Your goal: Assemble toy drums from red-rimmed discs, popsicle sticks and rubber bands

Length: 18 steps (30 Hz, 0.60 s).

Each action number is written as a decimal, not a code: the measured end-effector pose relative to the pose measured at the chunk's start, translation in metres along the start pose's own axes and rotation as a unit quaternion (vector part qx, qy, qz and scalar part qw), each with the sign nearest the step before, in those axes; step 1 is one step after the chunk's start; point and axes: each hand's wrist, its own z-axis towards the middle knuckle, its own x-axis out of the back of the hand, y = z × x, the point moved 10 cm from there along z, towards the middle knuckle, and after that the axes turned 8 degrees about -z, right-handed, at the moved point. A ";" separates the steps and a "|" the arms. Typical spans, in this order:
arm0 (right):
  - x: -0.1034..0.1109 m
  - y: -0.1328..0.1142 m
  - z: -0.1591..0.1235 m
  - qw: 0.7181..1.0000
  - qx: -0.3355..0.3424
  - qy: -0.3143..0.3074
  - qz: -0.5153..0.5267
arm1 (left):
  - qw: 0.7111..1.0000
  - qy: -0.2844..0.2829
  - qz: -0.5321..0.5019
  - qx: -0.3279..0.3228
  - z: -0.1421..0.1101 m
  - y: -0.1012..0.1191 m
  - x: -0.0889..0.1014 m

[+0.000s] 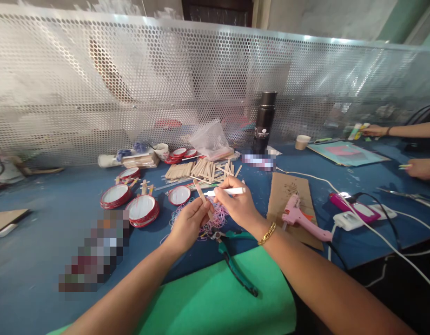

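Note:
A wooden craft stick is pinched upright and slightly tilted in my left hand. My right hand, a gold bracelet at its wrist, grips a white marker whose tip points left at the stick. Whether the tip touches the wood I cannot tell. Beneath both hands lies a heap of pink and purple strings. Green-handled pliers rest nearer me, partly on a green sheet. Just beyond my hands is a pile of loose craft sticks.
Red-rimmed white discs stand at the left. A pink glue gun lies on cardboard, with a power strip and cables to its right. A black bottle stands by the perforated metal screen. Another person's hands are at far right.

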 end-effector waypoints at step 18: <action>-0.001 -0.001 0.000 1.000 0.000 -0.001 0.016 | 1.000 -0.003 -0.007 -0.006 -0.002 0.005 -0.003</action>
